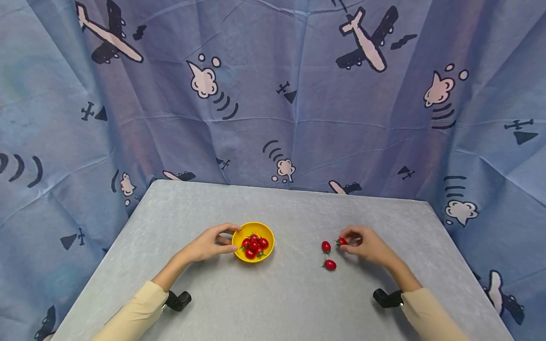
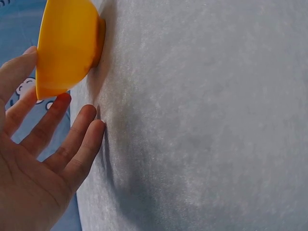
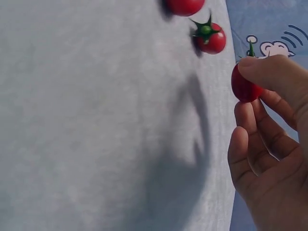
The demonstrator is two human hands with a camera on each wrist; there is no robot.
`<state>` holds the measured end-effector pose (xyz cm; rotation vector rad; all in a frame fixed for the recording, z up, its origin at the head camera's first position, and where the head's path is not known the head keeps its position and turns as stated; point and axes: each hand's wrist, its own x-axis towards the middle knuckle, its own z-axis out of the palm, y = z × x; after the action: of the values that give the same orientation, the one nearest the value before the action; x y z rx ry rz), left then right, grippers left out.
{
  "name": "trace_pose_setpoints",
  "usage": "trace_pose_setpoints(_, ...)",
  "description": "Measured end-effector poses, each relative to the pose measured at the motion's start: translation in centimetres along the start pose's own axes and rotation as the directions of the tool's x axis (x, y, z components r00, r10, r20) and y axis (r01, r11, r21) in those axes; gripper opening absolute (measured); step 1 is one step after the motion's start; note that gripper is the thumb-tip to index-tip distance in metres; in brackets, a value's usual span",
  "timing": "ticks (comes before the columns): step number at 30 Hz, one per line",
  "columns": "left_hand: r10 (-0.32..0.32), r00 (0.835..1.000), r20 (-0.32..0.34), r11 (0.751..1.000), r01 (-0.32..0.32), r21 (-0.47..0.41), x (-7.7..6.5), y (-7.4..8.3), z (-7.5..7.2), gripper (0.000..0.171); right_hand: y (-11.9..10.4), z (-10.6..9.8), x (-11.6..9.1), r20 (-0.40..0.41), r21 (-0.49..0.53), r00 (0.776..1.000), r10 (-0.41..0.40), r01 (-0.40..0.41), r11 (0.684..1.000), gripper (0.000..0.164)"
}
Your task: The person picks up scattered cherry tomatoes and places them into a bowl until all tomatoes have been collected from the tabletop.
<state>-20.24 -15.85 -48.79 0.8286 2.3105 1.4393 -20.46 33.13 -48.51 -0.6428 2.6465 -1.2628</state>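
In the head view, a yellow bowl (image 1: pixel 270 233) with several red cherry tomatoes (image 1: pixel 253 245) in it stands left of centre. My left hand (image 1: pixel 213 244) touches the bowl's left rim with thumb and index finger spread along it. The left wrist view shows the bowl (image 2: pixel 67 43) from the side, the other fingers loosely extended below it. On the right, my right hand (image 1: pixel 368 244) pinches a cherry tomato (image 3: pixel 245 84) with a green stem between thumb and fingers. Two loose cherry tomatoes lie left of it, one farther back (image 1: pixel 326 246) and one nearer (image 1: pixel 330 264).
A grey-white table (image 1: pixel 294 303) carries everything. Behind and beside it hangs a blue curtain (image 1: pixel 256 118) printed with planes and clouds. Each wrist wears a black camera, left (image 1: pixel 178 300) and right (image 1: pixel 387 298).
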Motion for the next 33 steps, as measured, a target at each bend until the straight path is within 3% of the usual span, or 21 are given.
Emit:
trace_pose_setpoints(12, -0.002, 1.0, 0.0, 1.0, 0.002, -0.006, 0.0, -0.2, 0.0, 0.049, -1.5, 0.0, 2.2, -0.049, -0.031, 0.999, -0.003, 0.001, 1.0, 0.022)
trace_pose_setpoints(22, -0.012, 1.0, 0.007, 1.0, 0.012, -0.002, 0.0, -0.4, 0.1, 0.049, -3.4, 1.5, 4.6, -0.038, 0.033, 0.998, -0.054, 0.056, 0.998, 0.021)
trace_pose_setpoints(33, -0.006, 1.0, -0.001, 1.0, 0.006, 0.006, 0.1, -0.5, 0.2, 0.05, -5.4, 3.5, 6.4, -0.007, 0.034, 0.998, -0.061, 0.061, 0.998, 0.021)
